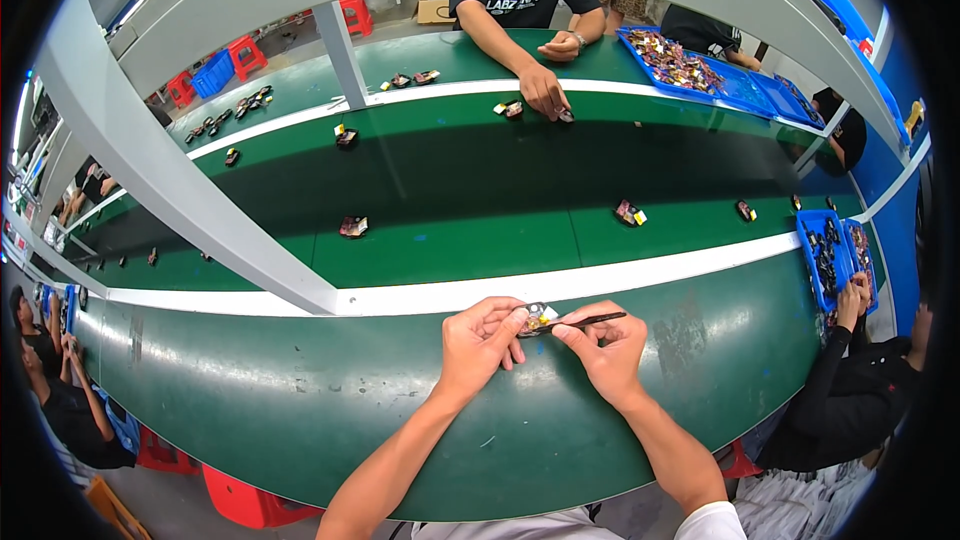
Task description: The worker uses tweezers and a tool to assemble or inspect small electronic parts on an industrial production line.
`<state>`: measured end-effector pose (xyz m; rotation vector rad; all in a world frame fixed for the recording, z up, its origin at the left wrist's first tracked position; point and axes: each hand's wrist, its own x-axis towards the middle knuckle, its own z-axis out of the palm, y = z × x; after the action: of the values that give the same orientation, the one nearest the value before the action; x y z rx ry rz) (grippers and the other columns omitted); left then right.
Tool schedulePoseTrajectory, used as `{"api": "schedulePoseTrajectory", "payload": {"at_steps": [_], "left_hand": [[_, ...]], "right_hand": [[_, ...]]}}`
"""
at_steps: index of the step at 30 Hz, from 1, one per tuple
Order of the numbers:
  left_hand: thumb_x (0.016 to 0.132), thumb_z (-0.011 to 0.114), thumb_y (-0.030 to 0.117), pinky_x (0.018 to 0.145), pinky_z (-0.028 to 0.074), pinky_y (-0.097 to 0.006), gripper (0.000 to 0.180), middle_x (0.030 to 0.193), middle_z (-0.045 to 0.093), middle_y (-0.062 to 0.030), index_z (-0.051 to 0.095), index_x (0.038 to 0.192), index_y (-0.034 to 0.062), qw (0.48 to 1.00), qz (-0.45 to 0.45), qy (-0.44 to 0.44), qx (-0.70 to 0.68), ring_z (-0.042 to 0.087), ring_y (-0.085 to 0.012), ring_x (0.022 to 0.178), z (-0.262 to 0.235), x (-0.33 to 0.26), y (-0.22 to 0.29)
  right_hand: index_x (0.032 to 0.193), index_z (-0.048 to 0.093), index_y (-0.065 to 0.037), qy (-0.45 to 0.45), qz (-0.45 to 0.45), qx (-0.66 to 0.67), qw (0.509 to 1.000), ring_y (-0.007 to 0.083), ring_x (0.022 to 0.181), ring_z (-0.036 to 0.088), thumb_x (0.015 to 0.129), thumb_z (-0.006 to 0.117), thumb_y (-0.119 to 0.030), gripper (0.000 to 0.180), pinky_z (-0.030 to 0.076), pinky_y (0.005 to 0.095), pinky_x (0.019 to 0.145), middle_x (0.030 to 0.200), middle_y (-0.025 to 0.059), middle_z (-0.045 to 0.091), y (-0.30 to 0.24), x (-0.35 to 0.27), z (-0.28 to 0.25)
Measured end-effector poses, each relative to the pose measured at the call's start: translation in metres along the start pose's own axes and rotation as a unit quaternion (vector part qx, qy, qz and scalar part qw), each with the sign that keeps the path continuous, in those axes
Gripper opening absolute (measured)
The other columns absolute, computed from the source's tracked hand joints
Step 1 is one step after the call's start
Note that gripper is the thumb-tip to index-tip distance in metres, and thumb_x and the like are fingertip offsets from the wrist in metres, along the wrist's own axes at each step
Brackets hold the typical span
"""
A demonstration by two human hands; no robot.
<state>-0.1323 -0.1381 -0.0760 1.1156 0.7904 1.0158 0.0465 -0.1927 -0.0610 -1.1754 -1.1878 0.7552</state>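
Just above the near green table [330, 420], my left hand [482, 342] is closed around the edge of a small black electronic part [533, 316]. A pale round spot and bits of white and yellow show on that part. My right hand [606, 348] pinches slim black tweezers [598, 319] between thumb and fingers. Their tip meets the part's right side, near my left fingertips. What the tip does there is too small to make out.
Beyond a white rail [480, 285] runs a green belt [450, 230] carrying scattered small parts [353, 227]. Blue trays of parts [822, 270] stand at the right. A grey post [190, 160] rises at left. Across the belt, a person's hand [543, 90] touches a part; others sit on both sides.
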Motion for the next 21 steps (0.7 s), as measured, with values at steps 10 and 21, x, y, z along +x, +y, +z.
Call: {"api": "schedulePoseTrajectory", "payload": {"at_steps": [10, 21], "left_hand": [[0.098, 0.064, 0.009, 0.043, 0.048, -0.024, 0.023, 0.083, 0.070, -0.0135, 0.064, 0.111, -0.0103, 1.000, -0.002, -0.001, -0.013, 0.065, -0.0153, 0.055, -0.0017, 0.0009, -0.0017], [0.098, 0.065, 0.007, 0.047, 0.052, -0.023, 0.020, 0.084, 0.071, -0.0132, 0.065, 0.110, -0.0088, 0.999, 0.012, 0.009, -0.038, 0.068, -0.0147, 0.059, -0.0009, 0.0008, -0.0015]], "right_hand": [[0.085, 0.071, 0.001, -0.004, -0.050, -0.091, 0.995, -0.0008, 0.048, 0.041, 0.078, 0.082, 0.004, 0.013, 0.027, 0.0187, 0.044, 0.081, 0.0055, 0.074, -0.0024, -0.0011, -0.0012], [0.085, 0.076, -0.001, 0.013, -0.030, -0.072, 0.997, -0.0015, 0.046, 0.036, 0.078, 0.083, 0.000, 0.010, 0.025, 0.0212, 0.043, 0.074, -0.0004, 0.072, 0.0002, -0.0027, 0.0018]]}}
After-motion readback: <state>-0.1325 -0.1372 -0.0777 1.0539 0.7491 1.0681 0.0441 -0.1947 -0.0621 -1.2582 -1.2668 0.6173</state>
